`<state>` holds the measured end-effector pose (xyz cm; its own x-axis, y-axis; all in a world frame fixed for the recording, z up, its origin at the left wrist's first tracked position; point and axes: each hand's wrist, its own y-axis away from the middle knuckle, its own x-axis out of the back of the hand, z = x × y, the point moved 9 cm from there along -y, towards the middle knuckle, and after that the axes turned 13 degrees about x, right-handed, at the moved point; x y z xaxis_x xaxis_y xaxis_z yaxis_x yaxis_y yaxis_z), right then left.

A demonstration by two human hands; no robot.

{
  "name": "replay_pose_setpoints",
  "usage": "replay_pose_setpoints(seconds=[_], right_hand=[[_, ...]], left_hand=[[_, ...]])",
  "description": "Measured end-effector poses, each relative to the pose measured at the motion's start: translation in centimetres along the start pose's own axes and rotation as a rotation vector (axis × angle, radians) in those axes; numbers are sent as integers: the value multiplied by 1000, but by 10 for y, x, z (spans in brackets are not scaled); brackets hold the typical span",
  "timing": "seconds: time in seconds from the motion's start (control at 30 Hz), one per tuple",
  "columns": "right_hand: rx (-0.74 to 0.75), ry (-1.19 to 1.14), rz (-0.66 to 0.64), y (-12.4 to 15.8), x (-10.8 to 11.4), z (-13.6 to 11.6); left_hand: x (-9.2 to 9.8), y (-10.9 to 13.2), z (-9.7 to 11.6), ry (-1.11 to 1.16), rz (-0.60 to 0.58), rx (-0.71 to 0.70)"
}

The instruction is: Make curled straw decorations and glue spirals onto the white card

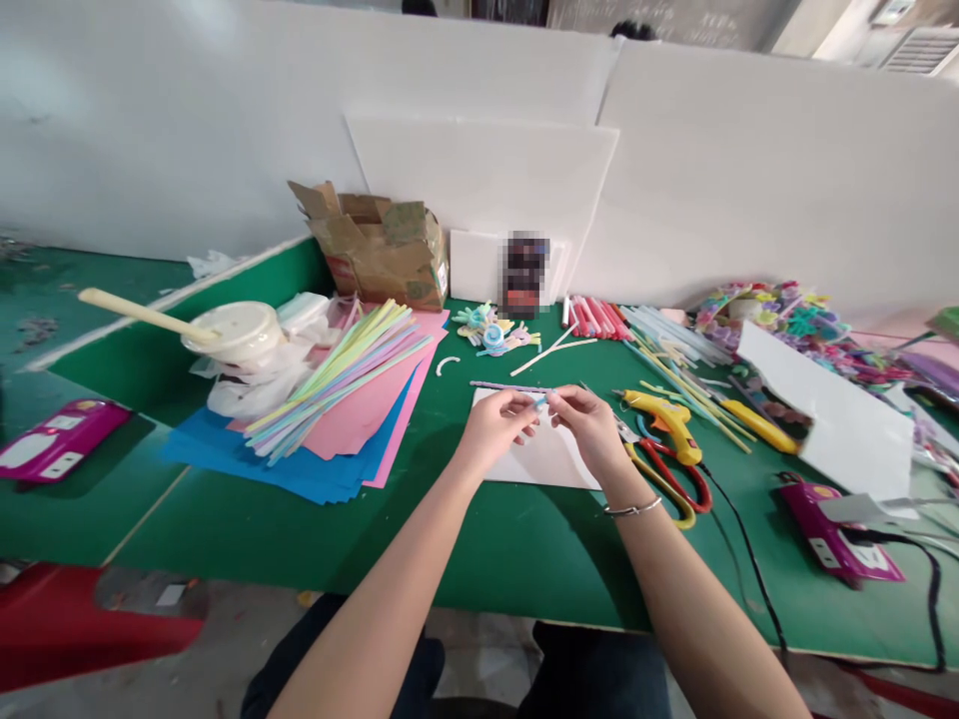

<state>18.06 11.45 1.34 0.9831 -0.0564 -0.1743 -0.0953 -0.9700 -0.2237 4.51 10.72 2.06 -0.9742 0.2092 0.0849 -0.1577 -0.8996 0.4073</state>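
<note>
My left hand (503, 417) and my right hand (585, 417) meet above a white board (533, 461), fingertips pinched together. Between them shows a small light-blue piece (540, 401), mostly covered by the fingers; its exact kind is too small to make out. Along the board's far edge lies a thin purple strip (509, 385). A curved white piece (448, 365) rests to the left. Right of my right hand are a yellow glue gun (665, 417) and scissors (678, 489) with red and yellow handles.
Pastel straws (345, 379) lie on coloured paper sheets (262, 469) at left, beside a lidded tub (240, 335). A cardboard box (382, 250) stands behind. Pink rolls (595, 318) and folded pieces (494, 335) lie at the back. A purple power strip (835, 529) and cables are at right.
</note>
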Motion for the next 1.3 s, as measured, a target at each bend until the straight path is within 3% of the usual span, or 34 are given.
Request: replay_pose_setpoints(seconds=[0.13,0.2,0.33,0.47,0.8,1.1,1.2,1.3], right_hand=[[-44,5,32,1,1,3],[-90,-11,44,2,0,6],[-177,-78,63,6,-2,13],[-232,-86,56,9,-3,19],[-290,-86,49,13,-6,25],[-335,-110,-26,16,-15,26],[-301,-69,-77,16,-19,24],[-223,-14,-110,14,-21,19]], left_hand=[[7,14,18,-395,317,-306],[-3,26,29,-667,446,-522],[-24,43,35,-1027,610,-802],[-26,50,36,-1112,702,-905],[-19,40,35,-1042,580,-933],[-18,44,32,-1097,545,-970],[-10,42,30,-1047,527,-926],[2,34,29,-908,476,-787]])
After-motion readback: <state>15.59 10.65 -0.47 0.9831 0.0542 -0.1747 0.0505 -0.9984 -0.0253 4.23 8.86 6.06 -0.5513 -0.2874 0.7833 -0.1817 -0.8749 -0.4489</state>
